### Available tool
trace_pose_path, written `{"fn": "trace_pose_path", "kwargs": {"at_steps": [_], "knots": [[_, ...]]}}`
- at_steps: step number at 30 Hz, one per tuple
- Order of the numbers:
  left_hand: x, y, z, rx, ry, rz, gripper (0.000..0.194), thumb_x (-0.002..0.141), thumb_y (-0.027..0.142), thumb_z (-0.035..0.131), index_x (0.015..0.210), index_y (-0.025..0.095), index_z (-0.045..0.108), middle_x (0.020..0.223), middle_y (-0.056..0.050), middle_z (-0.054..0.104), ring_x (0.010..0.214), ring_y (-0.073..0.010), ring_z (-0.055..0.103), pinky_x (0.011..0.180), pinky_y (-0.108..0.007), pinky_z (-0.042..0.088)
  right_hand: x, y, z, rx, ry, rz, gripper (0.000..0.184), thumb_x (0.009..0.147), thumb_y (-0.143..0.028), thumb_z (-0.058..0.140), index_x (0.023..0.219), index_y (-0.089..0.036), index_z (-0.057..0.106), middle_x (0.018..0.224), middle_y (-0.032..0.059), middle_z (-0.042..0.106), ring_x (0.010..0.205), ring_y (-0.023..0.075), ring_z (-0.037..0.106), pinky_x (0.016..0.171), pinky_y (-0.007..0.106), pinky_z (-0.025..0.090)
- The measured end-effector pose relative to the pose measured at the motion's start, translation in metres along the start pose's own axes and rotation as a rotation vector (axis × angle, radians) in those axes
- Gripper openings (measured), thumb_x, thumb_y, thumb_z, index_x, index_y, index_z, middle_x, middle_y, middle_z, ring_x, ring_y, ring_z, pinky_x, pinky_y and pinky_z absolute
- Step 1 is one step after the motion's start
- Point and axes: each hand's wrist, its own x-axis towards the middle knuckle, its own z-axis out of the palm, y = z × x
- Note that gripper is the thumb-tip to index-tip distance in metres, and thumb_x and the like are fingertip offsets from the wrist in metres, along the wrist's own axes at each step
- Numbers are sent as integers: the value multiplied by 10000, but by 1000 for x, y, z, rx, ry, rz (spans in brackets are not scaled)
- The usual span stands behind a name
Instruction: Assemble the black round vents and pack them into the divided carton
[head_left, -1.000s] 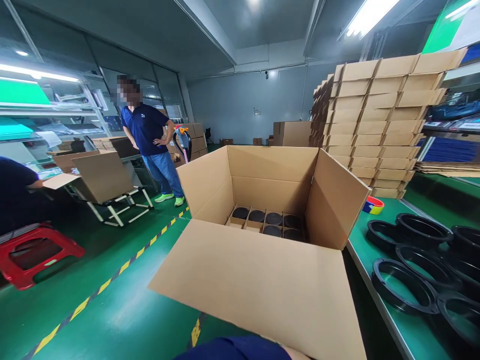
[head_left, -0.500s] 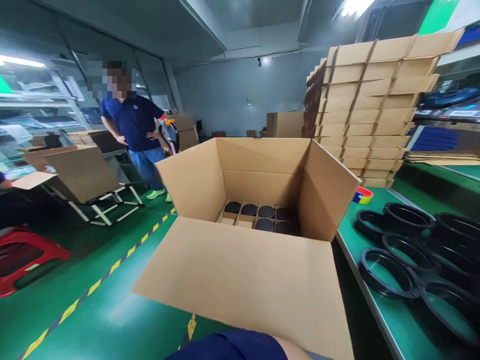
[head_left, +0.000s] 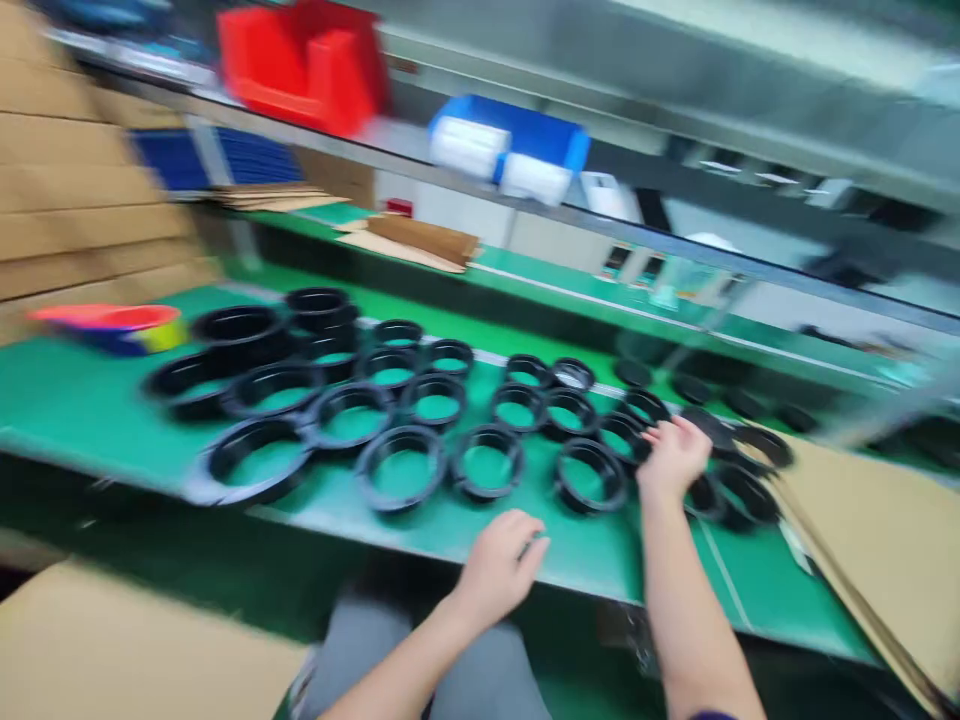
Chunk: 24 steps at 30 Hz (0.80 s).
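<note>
Across the green bench [head_left: 75,420], black rings [head_left: 397,503] lie in uneven rows, several touching or nearly so. Your right hand [head_left: 675,455] reaches over the right-hand part of the spread, its fingers bent and brought toward the thumb beside a ring [head_left: 634,453]. Blur hides whether you pinch its rim or only hover by it, so I cannot tell if that hand is loaded. Your left hand [head_left: 495,568] is at the bench's front edge, fingers loosely curled and thumb a little apart, with nothing seen in it; the rings just beyond are the nearest things to it.

For clean handling, I'd take one ring at a time by its wall, thumb and fingers on opposite faces, and raise it straight up, since a sideways pull could drag its neighbours. Keep your right wrist high: more rings sit close beside it, and a dark disc [head_left: 709,425] lies just behind the hand. Mind the cardboard [head_left: 885,540] at the right too; your elbow could catch its edge.
</note>
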Motion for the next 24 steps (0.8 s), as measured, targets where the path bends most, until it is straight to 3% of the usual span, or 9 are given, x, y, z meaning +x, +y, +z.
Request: {"fn": "trace_pose_path", "kwargs": {"at_steps": [2,5,15,24], "knots": [[8,-6,-8,-38,-34,3,254,1031,347,493,1003,185,687,975,-85,708,850,-199,678,763,-292,561,44,-23,-39,-51,1,-67,194,995,-319,649,1081,-145,643,939,40,649,741,139,646,640,263,575],[16,-15,-10,-47,-65,9,245,1012,406,564,1044,199,691,1010,-58,699,807,-175,668,734,-253,563,74,-34,-64,-104,-59,-98,251,825,-260,737,1012,-144,617,779,-20,607,594,115,601,518,227,533],[23,-19,-5,40,-47,79,353,982,520,566,1011,202,716,928,-38,706,725,-150,668,714,-224,561,80,-23,-60,-72,-137,-13,277,801,-274,654,1045,-187,555,803,-34,580,628,92,584,543,192,534],[31,-17,-12,65,-151,-75,451,878,654,599,1001,243,738,815,-13,689,559,-133,624,464,-191,489,82,-28,-54,-9,-148,27,215,822,-226,630,1022,-191,560,769,-46,573,603,88,593,502,171,534]]}}
